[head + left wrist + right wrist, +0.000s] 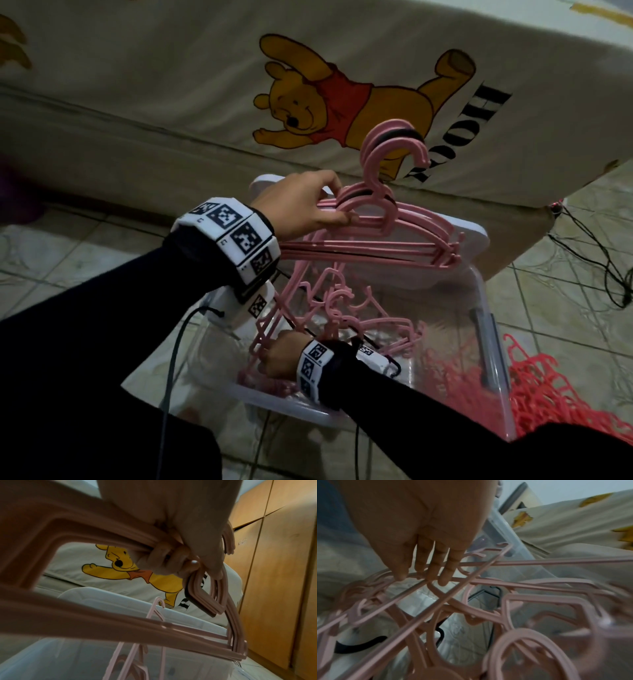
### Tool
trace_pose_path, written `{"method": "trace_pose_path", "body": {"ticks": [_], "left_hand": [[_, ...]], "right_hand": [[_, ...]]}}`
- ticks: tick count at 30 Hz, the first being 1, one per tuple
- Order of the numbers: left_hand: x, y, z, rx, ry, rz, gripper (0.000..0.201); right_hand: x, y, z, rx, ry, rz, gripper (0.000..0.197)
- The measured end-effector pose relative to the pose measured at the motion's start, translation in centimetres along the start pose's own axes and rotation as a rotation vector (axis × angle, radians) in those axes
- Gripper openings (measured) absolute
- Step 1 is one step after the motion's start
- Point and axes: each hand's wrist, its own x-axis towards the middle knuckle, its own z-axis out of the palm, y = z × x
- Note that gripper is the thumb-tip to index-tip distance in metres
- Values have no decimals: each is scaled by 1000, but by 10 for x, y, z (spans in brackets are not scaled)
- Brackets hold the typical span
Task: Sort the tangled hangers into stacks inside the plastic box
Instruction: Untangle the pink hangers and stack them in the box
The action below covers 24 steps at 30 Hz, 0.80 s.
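My left hand holds a neat bundle of several pink hangers above the clear plastic box; the left wrist view shows its fingers curled round the bundle of pink hangers near the necks. A dark hanger sits within that bundle. Lower down, my right hand reaches into the tangled pink hangers inside the box. In the right wrist view its fingers point straight down and touch crossing bars of the tangled hangers, gripping none of them.
A heap of red hangers lies on the tiled floor right of the box. The white box lid leans behind it against a mattress with a bear print. Black cables run across the floor at right. Wooden cupboard doors stand beyond.
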Motion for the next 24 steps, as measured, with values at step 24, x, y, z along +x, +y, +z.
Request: {"method": "trace_pose_path", "body": {"ticks": [24], "left_hand": [[-8,20,-19,-175,34,51,34]], "right_hand": [[-119,36,-43,284,269,371,35]]}}
